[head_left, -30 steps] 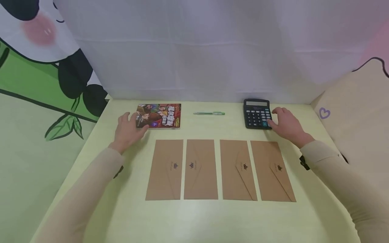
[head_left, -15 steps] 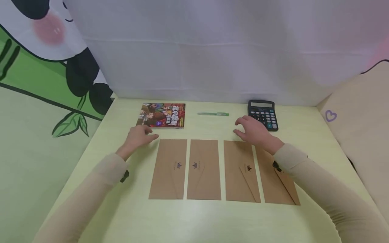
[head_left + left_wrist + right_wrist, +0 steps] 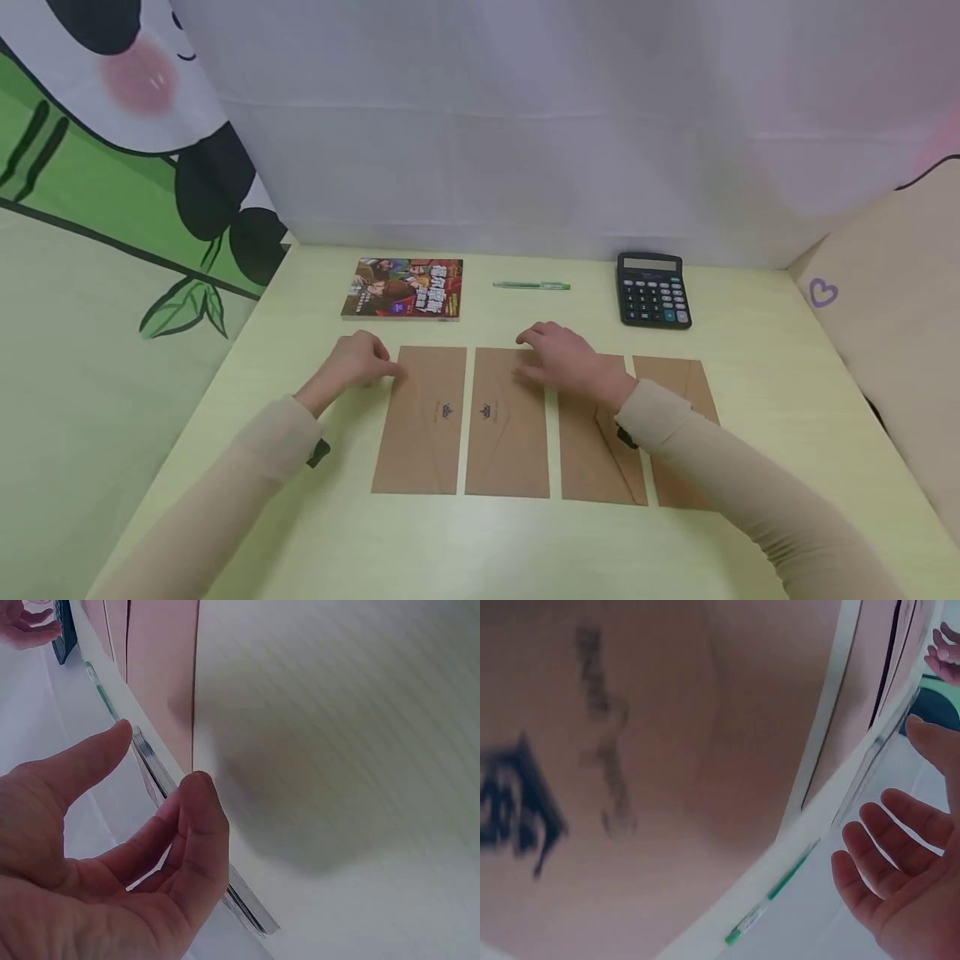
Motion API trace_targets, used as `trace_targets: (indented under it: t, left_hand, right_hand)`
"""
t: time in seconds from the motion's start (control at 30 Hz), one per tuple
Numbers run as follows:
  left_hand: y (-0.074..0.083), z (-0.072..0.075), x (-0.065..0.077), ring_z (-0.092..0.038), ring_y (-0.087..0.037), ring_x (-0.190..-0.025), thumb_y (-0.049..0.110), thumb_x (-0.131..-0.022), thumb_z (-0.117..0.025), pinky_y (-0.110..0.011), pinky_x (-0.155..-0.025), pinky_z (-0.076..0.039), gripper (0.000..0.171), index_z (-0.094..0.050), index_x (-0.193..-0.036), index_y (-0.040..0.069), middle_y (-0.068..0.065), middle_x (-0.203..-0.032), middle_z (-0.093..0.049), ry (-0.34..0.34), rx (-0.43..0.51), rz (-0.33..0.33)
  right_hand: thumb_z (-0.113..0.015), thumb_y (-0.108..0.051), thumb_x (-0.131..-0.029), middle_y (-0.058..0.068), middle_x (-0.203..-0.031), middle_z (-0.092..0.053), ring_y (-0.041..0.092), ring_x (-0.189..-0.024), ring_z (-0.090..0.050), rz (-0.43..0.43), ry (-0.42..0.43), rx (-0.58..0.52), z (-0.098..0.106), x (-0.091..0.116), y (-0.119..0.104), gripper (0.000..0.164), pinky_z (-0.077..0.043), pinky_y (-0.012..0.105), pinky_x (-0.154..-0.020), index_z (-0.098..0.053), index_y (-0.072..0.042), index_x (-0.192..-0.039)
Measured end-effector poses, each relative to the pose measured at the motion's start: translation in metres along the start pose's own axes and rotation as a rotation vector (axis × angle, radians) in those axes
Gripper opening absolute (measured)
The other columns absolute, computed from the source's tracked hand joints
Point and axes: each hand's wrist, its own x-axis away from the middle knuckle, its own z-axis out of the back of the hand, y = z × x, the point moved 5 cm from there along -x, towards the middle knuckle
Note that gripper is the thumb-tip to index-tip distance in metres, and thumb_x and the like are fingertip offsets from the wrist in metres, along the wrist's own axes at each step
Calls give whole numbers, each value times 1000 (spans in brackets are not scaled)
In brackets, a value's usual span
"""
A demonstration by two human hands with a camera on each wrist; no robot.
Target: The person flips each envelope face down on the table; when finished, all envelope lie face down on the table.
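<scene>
Several brown kraft envelopes lie side by side in a row on the table. The left hand (image 3: 357, 363) is at the upper left corner of the leftmost envelope (image 3: 416, 442). Its thumb and bent fingers stand apart in the left wrist view, with nothing between them. Over the upper parts of the second envelope (image 3: 507, 458) and the third envelope (image 3: 600, 467) hovers the right hand (image 3: 566, 360), slightly blurred. Relaxed, spread fingers (image 3: 885, 847) and an empty palm show in the right wrist view. The right sleeve hides part of the rightmost envelope (image 3: 678, 467).
Along the back of the table (image 3: 450, 550) lie a colourful book (image 3: 405, 289), a green pen (image 3: 531, 286) and a black calculator (image 3: 652, 292). A pale cloth (image 3: 525, 150) hangs behind them. Wall drawings flank the table on both sides.
The left hand has come down from the book to the leftmost envelope. The right hand has moved left from the calculator to above the middle envelopes. Book and calculator are left uncovered.
</scene>
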Motion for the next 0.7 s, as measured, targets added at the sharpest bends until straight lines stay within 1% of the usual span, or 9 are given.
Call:
trace_targets:
  t: [0.1,0.27,0.37,0.47,0.5,0.57,0.7]
  left_hand:
    - [1,-4,3,-53,-20,-63,33,-81,-75,-30,-56,-44,34,-65,-85,1,-7,-69,-60,-15,-14,12]
    - [0,-9,5,-52,-17,-58,36,-80,-75,-29,-54,-43,35,-63,-79,3,-7,-65,-59,-38,-30,27]
    - [-2,-12,5,-52,-16,-56,37,-80,-76,-28,-53,-43,37,-62,-79,3,-7,-66,-59,-49,-17,36]
    - [-5,-14,6,-54,-17,-58,36,-80,-76,-28,-53,-44,36,-61,-82,3,-8,-69,-60,-52,-2,50]
    - [-6,-15,6,-54,-17,-59,35,-80,-76,-28,-54,-45,36,-61,-82,3,-8,-70,-60,-52,0,51]
    - [-7,-17,5,-55,-18,-60,33,-79,-77,-28,-54,-45,35,-61,-83,3,-8,-71,-61,-47,-1,52]
    - [-8,-18,5,-56,-18,-62,31,-79,-78,-29,-56,-45,32,-63,-82,3,-9,-72,-61,-33,0,54]
  right_hand:
    - [-70,-41,-85,9,-117,-59,26,-107,-54,10,-25,10,-8,-2,-9,52,-43,39,-91,-61,-4,-120]
    - [-69,-51,-82,7,-119,-58,24,-109,-51,20,-41,9,-17,-7,-22,60,-42,39,-93,-61,-7,-122]
    - [-67,-56,-81,5,-119,-58,21,-108,-50,33,-65,19,-23,-8,-31,62,-41,37,-93,-62,-10,-122]
    - [-67,-58,-80,4,-118,-57,21,-107,-50,48,-87,11,-26,-8,-41,62,-41,36,-93,-62,-10,-119]
    - [-67,-58,-80,4,-119,-57,21,-108,-49,49,-96,10,-26,-8,-45,61,-40,37,-94,-62,-10,-117]
    - [-68,-58,-80,5,-122,-56,23,-112,-48,50,-110,2,-27,-7,-52,63,-38,41,-96,-62,-9,-118]
    - [-66,-61,-80,5,-131,-53,24,-122,-43,55,-119,23,-31,-5,-63,70,-30,46,-102,-59,-10,-127]
